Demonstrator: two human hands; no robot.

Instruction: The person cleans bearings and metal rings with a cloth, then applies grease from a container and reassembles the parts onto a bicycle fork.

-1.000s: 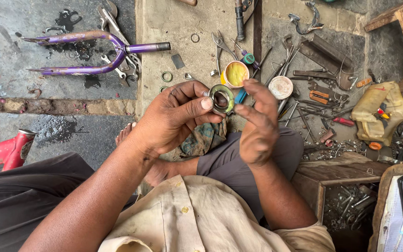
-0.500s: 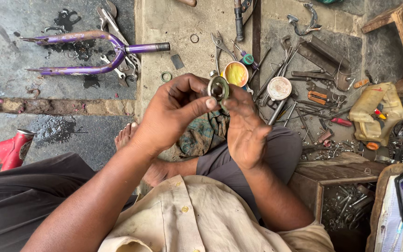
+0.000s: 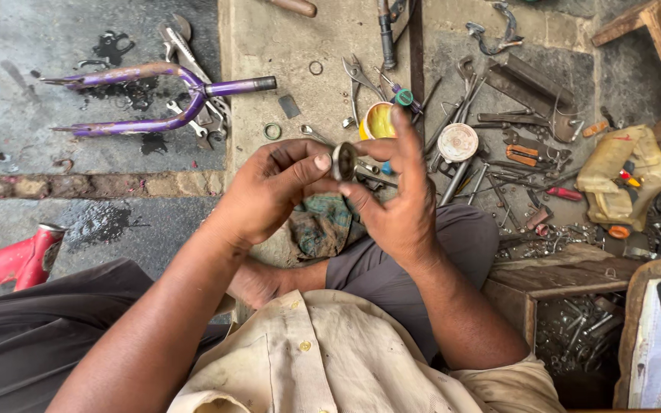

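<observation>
both hands pinch a metal ring (image 3: 343, 161) above the lap: left hand (image 3: 269, 191) grips its edge, right hand (image 3: 399, 203) steadies it. a greasy slip could drop it among the tools (image 3: 499, 153).

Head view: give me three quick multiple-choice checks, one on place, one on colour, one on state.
1. Where does the bicycle fork lie?
A. upper left on the ground
B. in the wooden box
C. on the person's lap

2. What colour is the fork?
A. green
B. purple
C. white

3. How is the small metal ring held?
A. lying loose on the ground
B. in the right hand alone
C. between both hands

Answers: 1 A, it lies on the concrete at upper left. 2 B, its tubes are purple. 3 C, left hand and right hand both pinch it.
</observation>
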